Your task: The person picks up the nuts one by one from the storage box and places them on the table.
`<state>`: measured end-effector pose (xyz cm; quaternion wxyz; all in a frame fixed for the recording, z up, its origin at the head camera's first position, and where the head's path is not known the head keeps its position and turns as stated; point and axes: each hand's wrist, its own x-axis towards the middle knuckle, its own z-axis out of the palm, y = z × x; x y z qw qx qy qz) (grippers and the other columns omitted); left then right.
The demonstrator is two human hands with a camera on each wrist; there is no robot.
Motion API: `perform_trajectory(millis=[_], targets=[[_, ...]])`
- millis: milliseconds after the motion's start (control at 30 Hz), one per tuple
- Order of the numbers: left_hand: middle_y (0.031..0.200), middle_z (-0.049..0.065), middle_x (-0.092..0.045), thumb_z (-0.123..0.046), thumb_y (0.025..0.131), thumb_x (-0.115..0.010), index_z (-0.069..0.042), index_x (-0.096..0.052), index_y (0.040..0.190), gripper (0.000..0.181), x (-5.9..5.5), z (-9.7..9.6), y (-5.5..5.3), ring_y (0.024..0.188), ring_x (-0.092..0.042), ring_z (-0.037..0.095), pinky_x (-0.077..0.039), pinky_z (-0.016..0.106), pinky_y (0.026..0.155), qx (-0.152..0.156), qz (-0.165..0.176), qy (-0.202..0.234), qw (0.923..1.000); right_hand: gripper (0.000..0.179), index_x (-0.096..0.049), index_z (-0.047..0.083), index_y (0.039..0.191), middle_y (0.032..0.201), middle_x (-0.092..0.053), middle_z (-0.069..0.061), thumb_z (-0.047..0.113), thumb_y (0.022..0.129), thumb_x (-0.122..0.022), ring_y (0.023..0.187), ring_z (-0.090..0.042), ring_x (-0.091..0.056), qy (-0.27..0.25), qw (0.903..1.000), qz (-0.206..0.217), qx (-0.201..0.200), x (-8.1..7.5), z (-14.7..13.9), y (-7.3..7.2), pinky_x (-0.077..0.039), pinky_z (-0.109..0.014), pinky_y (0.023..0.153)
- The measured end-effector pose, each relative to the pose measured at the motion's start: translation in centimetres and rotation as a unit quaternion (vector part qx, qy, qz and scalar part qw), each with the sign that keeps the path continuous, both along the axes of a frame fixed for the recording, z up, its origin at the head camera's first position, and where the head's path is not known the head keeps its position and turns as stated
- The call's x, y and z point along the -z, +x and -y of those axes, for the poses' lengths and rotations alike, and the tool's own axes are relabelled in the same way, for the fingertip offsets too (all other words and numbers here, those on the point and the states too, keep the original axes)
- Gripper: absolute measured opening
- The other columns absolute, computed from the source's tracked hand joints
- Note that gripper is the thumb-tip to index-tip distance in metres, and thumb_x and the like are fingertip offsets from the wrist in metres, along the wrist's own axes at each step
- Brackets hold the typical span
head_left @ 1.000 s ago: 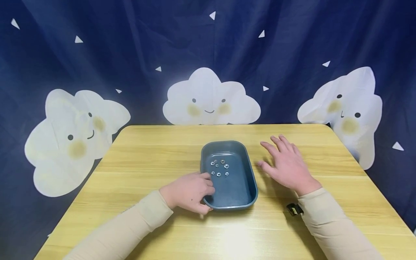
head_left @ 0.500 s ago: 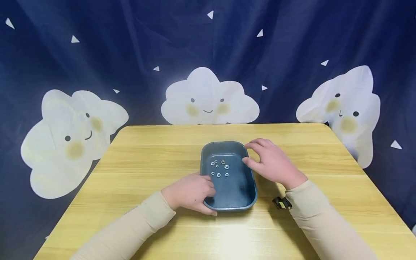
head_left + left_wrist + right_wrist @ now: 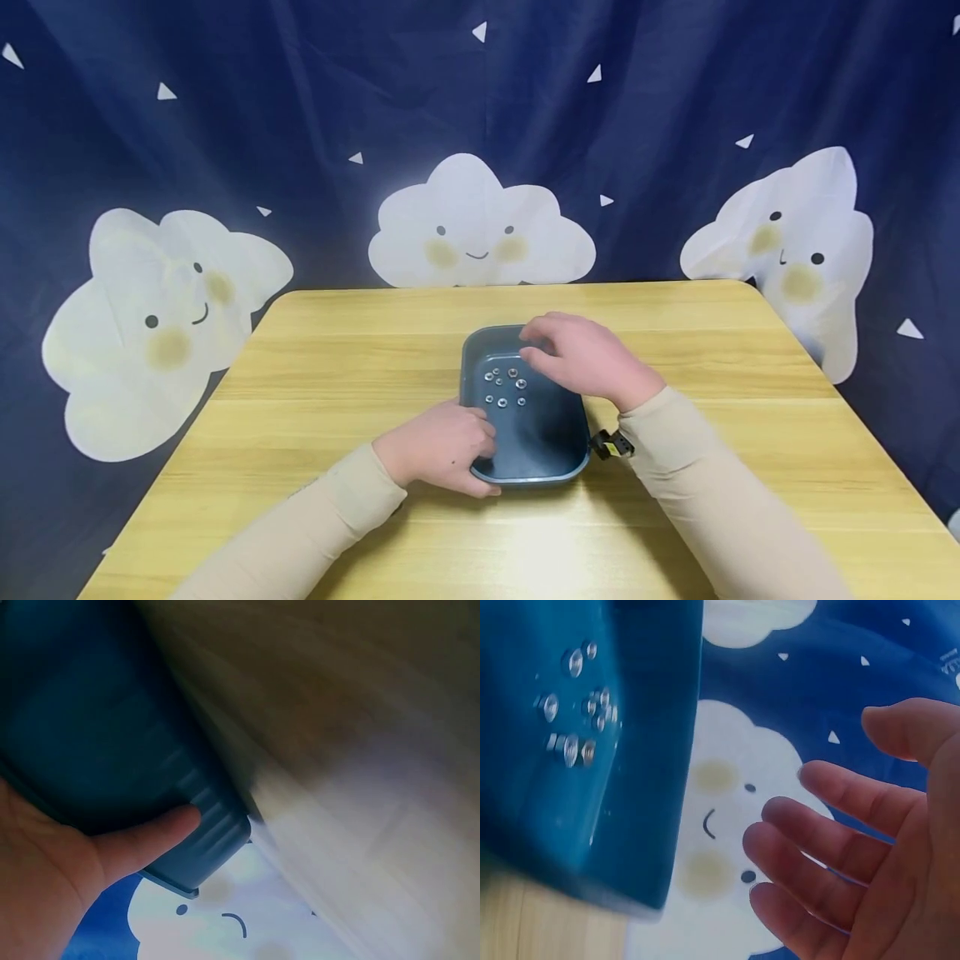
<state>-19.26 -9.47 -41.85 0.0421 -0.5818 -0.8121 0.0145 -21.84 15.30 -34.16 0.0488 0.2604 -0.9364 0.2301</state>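
Observation:
A dark blue rectangular tray [image 3: 528, 458] rests on the table. Several small shiny metal nuts [image 3: 502, 402] lie loose in its left half; the right wrist view also shows the nuts [image 3: 572, 664] scattered on the tray floor. My left hand [image 3: 438, 446] grips the near left part of the rim, fingers over the inside. In the left wrist view its thumb [image 3: 154, 838] lies along the outer wall. Over the tray's far right part hovers my right hand [image 3: 588, 358], its fingers relaxed, spread and holding nothing, to the right of the nuts.
The pale wooden table [image 3: 337, 350] extends all around the tray. Behind it hangs a dark blue curtain [image 3: 637, 125] with white clouds. A small black device [image 3: 611, 444] sits under the right sleeve's cuff.
My right hand has come leftward from the table beside the tray to above its far right part. My left hand's thumb has settled along the near edge. The nuts stay put.

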Motion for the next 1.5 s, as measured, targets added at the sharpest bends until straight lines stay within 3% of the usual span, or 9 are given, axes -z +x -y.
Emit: perform_trajectory(millis=[200, 333, 700, 867, 1100, 1500], targets=[[0.070, -0.019, -0.046, -0.066, 0.084, -0.063, -0.028, -0.051, 0.062, 0.045, -0.2, 0.1, 0.2, 0.073, -0.049, 0.008, -0.038, 0.026, 0.063, -0.009, 0.001, -0.008, 0.9999, 0.033, -0.071, 0.013, 0.119, 0.114, -0.070, 0.000, 0.036, 0.097, -0.060, 0.103, -0.023, -0.065, 0.007, 0.9998, 0.019, -0.006, 0.1, 1.7, -0.8, -0.050, -0.044, 0.089], [0.071, -0.019, -0.046, -0.067, 0.083, -0.064, -0.029, -0.051, 0.061, 0.045, -0.3, 0.0, 0.2, 0.074, -0.049, 0.008, -0.037, 0.026, 0.061, -0.015, 0.004, -0.013, 0.9998, 0.032, -0.071, 0.014, 0.117, 0.110, -0.070, 0.000, 0.036, 0.097, -0.061, 0.099, -0.020, -0.065, 0.014, 0.9996, 0.025, -0.005, 0.4, 2.5, -1.5, -0.051, -0.043, 0.087], [0.069, -0.018, -0.045, -0.069, 0.080, -0.067, -0.028, -0.049, 0.059, 0.049, -0.6, -0.4, 0.1, 0.074, -0.048, 0.009, -0.035, 0.024, 0.056, -0.031, 0.024, -0.040, 0.9985, 0.031, -0.071, 0.016, 0.113, 0.100, -0.070, 0.004, 0.038, 0.094, -0.061, 0.087, -0.016, -0.063, 0.085, 0.9942, 0.064, 0.016, 3.5, 3.4, -2.9, -0.051, -0.042, 0.080], [0.068, -0.018, -0.043, -0.069, 0.077, -0.070, -0.028, -0.048, 0.057, 0.051, -0.5, -0.5, -0.1, 0.072, -0.046, 0.007, -0.035, 0.022, 0.056, -0.030, 0.028, -0.044, 0.9982, 0.027, -0.072, 0.017, 0.113, 0.104, -0.071, 0.002, 0.031, 0.093, -0.064, 0.094, -0.019, -0.064, 0.125, 0.9887, 0.080, 0.023, 4.4, 3.6, -2.9, -0.052, -0.045, 0.081], [0.066, -0.019, -0.043, -0.070, 0.074, -0.073, -0.027, -0.046, 0.055, 0.053, -0.7, -0.8, -0.1, 0.069, -0.045, 0.006, -0.036, 0.021, 0.057, -0.031, 0.034, -0.045, 0.9979, 0.021, -0.072, 0.019, 0.106, 0.103, -0.066, 0.002, 0.020, 0.085, -0.071, 0.095, -0.019, -0.063, 0.175, 0.9822, 0.063, 0.025, 5.7, 3.7, -2.8, -0.053, -0.044, 0.077], [0.064, -0.020, -0.045, -0.068, 0.071, -0.077, -0.028, -0.050, 0.054, 0.050, -0.8, -0.8, 0.0, 0.069, -0.049, 0.007, -0.039, 0.024, 0.059, -0.046, 0.058, -0.050, 0.9960, 0.023, -0.075, 0.022, 0.100, 0.100, -0.064, 0.005, 0.014, 0.079, -0.075, 0.090, -0.017, -0.062, 0.202, 0.9784, 0.042, 0.018, 6.5, 4.0, -2.8, -0.053, -0.042, 0.072]])
